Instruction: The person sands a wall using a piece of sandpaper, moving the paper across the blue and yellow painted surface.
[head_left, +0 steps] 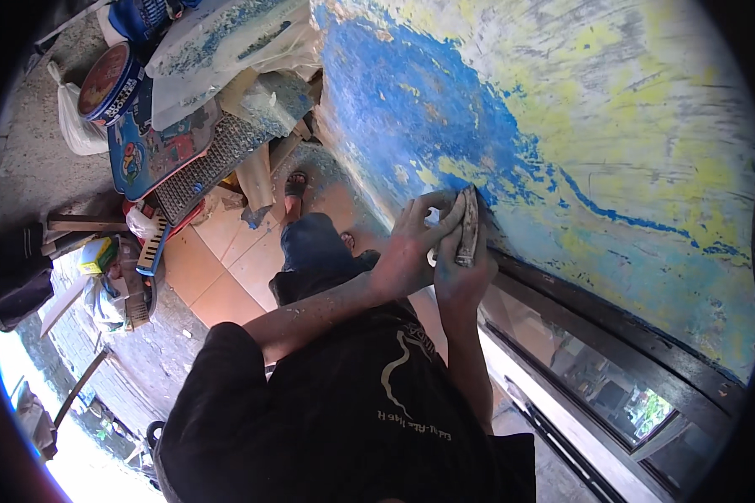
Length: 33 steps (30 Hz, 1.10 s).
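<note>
A worn, paint-smeared scraper [469,228] is held against the wall [621,109], at the lower edge of a blue patch [419,96]. My right hand [464,281] is closed round its lower part, thumb along the handle. My left hand [409,243] is bent beside it, its fingertips pressed to the scraper's upper part. The blade's edge is mostly hidden by the fingers and the handle. Around the blue, the wall shows pale, yellow and greenish worn paint. Specks of paint dot my left forearm [315,321].
A dark window frame [612,314] with glass runs just below the wall patch, close to my right hand. At left lie a round blue tin [109,82], a plastic sheet [226,59], a blue toy keyboard [152,247] and bags. Tiled floor [218,281] lies beneath my feet.
</note>
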Motion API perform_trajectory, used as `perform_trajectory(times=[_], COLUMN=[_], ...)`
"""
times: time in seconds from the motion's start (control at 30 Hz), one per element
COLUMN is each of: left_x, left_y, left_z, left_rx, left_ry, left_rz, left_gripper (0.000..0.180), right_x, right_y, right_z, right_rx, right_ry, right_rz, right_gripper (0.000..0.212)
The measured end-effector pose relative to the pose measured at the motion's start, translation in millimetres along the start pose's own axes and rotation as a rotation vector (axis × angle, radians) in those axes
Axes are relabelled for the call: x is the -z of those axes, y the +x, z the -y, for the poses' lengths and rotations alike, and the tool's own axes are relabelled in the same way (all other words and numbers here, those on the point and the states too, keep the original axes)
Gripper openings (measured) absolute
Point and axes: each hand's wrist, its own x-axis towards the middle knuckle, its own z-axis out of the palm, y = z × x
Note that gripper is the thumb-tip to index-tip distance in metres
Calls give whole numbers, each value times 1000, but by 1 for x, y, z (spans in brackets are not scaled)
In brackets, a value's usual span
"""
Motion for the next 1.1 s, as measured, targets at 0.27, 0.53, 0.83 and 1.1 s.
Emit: perform_trajectory(times=[0.27, 0.53, 0.83, 1.1], left_x=[-9, -22, -11, -24], left_y=[-12, -14, -18, -27], left_z=[7, 8, 14, 36], left_rx=[6, 36, 47, 33], left_ry=[13, -24, -46, -13], left_rz=[139, -8, 127, 92], left_gripper=[81, 86, 81, 78], right_x=[-9, 1, -13, -29], right_y=[-20, -11, -11, 4], right_z=[-23, -30, -28, -25], right_rx=[54, 124, 106, 70], right_ry=[-7, -34, -61, -99], right_rz=[-154, -86, -26, -12], right_gripper=[37, 38, 39, 37])
